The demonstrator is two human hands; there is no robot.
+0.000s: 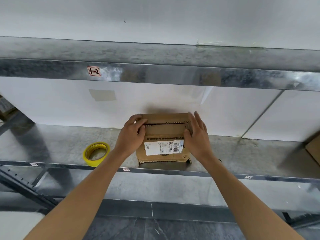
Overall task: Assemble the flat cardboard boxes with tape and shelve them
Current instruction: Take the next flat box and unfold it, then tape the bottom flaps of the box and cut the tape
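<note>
**Forearms point(83, 196) stretching up to the cardboard box point(164, 130)**

Both are running from the bottom edge towards the cardboard box. It is sitting on the metal shelf point(57, 144), close to the front lip. A dark seam is running across the box's top, and a white printed label point(163, 148) is facing the camera.

The left hand point(131, 134) is gripping the box's upper left corner, its fingers curling over the top beside the seam. The right hand point(197, 135) is pressing against the box's right side. Its fingers are staying straight and pointing upward, the thumb is resting on the near face, and the hand is held open rather than clenched.

Left of the box and apart from it, a yellow tape roll point(96, 154) is lying on the same shelf near the front lip. Far to the right of the box, the corner of another carton point(314, 151) is poking in at the frame's edge.

Above the box, an upper shelf beam point(173, 75) is crossing the view, carrying a red-and-white sticker point(93, 71) up and to the box's left. Behind the box, a white wall point(69, 108) is rising. Below the box, past the shelf lip, dark floor tiles point(173, 227) are showing.
</note>
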